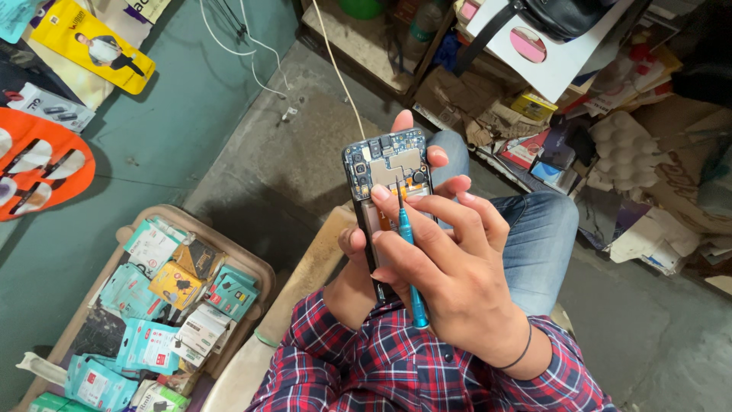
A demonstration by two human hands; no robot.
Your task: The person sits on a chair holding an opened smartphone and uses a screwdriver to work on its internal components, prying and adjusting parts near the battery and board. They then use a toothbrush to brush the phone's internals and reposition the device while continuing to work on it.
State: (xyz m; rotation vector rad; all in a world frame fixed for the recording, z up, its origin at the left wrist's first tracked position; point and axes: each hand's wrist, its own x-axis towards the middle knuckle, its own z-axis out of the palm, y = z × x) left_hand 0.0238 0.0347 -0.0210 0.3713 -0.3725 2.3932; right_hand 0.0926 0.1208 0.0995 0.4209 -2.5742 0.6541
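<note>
An opened smartphone (387,169) with its back cover off shows a circuit board and camera module. My left hand (358,267) grips it from below and behind, fingertips showing at its top and right edge. My right hand (446,275) pinches a thin blue screwdriver (408,259), its tip touching the board near the phone's middle. Both hands hover above my lap, with my jeans-clad knee (534,229) just to the right.
A beige tray (229,252) at lower left holds several small teal and yellow packaged boxes. A cluttered shelf (579,91) of cardboard, papers and boxes runs along the upper right. White cables (252,46) lie on the concrete floor. Packaged items hang at the upper left.
</note>
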